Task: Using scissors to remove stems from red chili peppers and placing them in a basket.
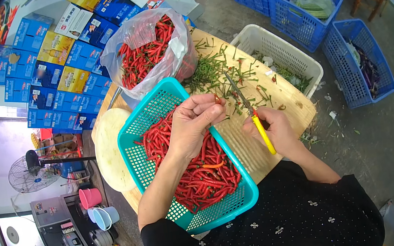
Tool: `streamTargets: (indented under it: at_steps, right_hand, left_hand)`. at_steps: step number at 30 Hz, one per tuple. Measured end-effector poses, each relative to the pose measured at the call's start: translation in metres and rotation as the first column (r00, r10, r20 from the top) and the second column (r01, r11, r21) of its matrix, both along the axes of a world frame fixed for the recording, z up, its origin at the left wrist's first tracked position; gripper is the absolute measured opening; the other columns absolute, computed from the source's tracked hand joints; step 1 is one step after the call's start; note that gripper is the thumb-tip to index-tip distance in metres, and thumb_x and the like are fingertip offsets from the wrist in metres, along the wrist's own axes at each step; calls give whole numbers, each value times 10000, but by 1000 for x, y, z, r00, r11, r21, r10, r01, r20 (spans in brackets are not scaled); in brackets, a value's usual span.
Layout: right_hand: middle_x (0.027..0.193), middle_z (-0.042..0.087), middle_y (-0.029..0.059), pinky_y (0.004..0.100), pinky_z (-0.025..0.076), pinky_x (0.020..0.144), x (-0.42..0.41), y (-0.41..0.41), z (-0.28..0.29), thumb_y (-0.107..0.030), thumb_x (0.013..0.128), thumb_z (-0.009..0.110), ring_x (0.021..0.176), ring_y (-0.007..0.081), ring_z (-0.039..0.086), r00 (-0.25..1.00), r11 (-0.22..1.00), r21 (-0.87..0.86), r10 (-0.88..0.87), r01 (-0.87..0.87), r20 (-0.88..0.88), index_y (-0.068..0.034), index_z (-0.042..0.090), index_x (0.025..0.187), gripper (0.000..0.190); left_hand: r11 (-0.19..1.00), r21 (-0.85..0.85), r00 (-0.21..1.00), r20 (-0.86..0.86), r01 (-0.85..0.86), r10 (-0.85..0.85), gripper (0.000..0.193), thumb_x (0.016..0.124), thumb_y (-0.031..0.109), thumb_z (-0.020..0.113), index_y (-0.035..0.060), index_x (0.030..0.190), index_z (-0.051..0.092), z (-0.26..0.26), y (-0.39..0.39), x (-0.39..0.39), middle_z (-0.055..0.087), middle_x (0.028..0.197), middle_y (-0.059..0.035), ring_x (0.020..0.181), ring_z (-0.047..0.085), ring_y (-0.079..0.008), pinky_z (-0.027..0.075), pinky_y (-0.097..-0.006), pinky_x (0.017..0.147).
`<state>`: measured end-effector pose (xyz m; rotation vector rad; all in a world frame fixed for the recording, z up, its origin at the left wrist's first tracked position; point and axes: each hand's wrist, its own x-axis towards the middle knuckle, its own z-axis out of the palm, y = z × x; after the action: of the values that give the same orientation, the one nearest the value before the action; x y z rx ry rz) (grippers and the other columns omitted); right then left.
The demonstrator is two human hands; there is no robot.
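My left hand [200, 120] is above the right rim of a teal plastic basket [242, 165] and pinches a small red chili pepper piece [217, 99] between thumb and fingers. Many red chilies [208, 181], one orange among them, fill the basket. My right hand [272, 128] holds scissors [264, 134] with yellow handles, over the wooden table; the dark blades look closed and point away from me. Cut green stems [208, 69] lie scattered on the tabletop beyond my hands. A clear plastic bag [181, 46] full of red chilies stands behind the basket.
A round pale board [111, 153] lies left of the basket on the wooden table [253, 156]. Beyond the table's right edge is a white crate [315, 70] with greens. Blue crates [333, 49] of vegetables stand on the floor. Stacked cartons [52, 74] and a fan [31, 171] are at the left.
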<state>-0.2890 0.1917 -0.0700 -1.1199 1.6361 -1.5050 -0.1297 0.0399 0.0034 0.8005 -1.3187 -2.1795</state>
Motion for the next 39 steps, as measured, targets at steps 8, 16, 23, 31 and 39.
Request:
streamTargets:
  at_steps: [8,16,23,31,39]
  right_hand:
    - [623,462,100,357,372,528,-1,1,2,-414,785,831,555,207,432,999,1000,26,2,-1,-46,17,567,725,509]
    - [641,492,121,375,395,532,-3,7,10,-459,739,850,558,259,491,971,999,-34,29,-39,-236,6,549,712,554]
    - [659,516,122,397,425,541,-1,11,17,-556,677,854,578,304,546,934,998,-4,60,-66,-351,-13,538,698,629]
    - [662,521,118,401,423,540,-6,15,25,-553,677,857,583,307,550,919,997,11,69,-70,-389,-19,550,718,617]
    - [649,522,121,398,417,534,-9,12,24,-524,709,841,573,311,541,920,998,19,60,-57,-387,-8,578,741,580]
  left_hand:
    - [999,19,998,-47,44,-43,235,928,91,699,39,1155,668,2,3,1,714,1069,-80,1001,679,-175,560,-349,942]
    - [987,-160,1000,13,27,-25,198,941,98,689,40,1130,672,2,2,3,712,1021,-80,924,677,-151,559,-288,800]
    - [930,-364,995,95,54,-21,110,933,74,691,24,1026,662,-1,-2,7,721,948,-101,835,678,-143,552,-271,745]
    - [907,-420,996,84,40,-5,125,930,51,694,-14,1036,708,1,-2,5,733,919,-64,798,672,-99,554,-246,744]
    - [883,-460,992,123,92,-40,124,951,86,671,-3,1035,691,3,-5,6,725,938,-97,848,681,-142,557,-281,769]
